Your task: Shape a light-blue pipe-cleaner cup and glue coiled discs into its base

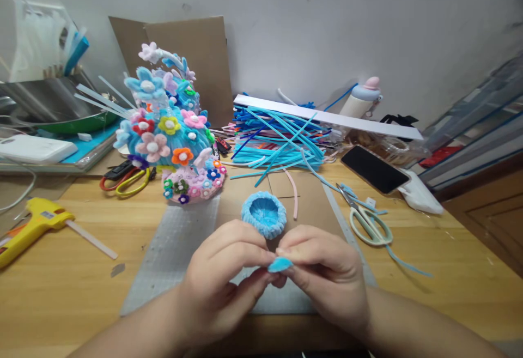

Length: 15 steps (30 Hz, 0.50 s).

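A small bright blue piece of pipe cleaner (280, 264) is pinched between both hands, low in the middle of the view. My left hand (229, 279) grips its left end with thumb and fingertips, and my right hand (327, 276) closes on its right end. The fingers cover much of its shape. Just beyond them, a round, cup-like blue chenille piece (273, 228) rests on the cardboard sheet (314, 205), hollow side up. Neither hand appears to hold it.
A flower-covered chenille basket (174, 140) stands back left. Behind the cup lies a heap of blue pipe cleaners (281, 153). Scissors (370, 227) and a phone (375, 169) lie right. A yellow glue gun (38, 224) and yellow-red handled pliers (133, 181) lie left. A grey cutting mat (163, 265) is underneath.
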Available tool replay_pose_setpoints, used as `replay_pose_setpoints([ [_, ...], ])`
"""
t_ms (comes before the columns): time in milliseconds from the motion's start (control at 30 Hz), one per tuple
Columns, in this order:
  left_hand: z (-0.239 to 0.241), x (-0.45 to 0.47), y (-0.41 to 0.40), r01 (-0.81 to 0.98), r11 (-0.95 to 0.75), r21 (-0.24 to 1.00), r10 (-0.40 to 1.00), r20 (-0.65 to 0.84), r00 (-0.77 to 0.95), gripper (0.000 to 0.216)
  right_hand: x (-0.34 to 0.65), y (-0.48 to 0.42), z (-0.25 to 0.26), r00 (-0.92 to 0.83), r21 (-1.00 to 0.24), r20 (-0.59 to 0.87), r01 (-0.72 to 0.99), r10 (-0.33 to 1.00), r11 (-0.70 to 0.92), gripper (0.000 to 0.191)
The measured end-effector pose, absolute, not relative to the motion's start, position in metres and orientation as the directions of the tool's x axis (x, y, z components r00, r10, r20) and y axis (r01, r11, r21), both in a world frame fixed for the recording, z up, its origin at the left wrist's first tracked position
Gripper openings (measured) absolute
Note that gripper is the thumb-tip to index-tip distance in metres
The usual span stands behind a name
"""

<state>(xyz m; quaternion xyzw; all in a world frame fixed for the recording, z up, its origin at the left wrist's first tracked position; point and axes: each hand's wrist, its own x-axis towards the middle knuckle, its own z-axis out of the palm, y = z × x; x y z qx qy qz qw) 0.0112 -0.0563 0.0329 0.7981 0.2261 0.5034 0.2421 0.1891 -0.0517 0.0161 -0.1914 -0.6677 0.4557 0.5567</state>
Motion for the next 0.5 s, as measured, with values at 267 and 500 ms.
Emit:
replay_pose_setpoints([
  [267,0.037,0.013,-0.062,0.17,-0.837,0.52,0.545,0.762,0.351,0.02,0.192,-0.049,0.019,-0.315,-0.72,0.69,-0.2,0.652,0.665,0.03],
  [500,0.043,0.005,-0.063,0.289,-0.897,0.335,0.433,0.798,0.419,0.012,0.198,-0.045,0.032,-0.445,-0.579,0.749,-0.081,0.49,0.812,0.015],
])
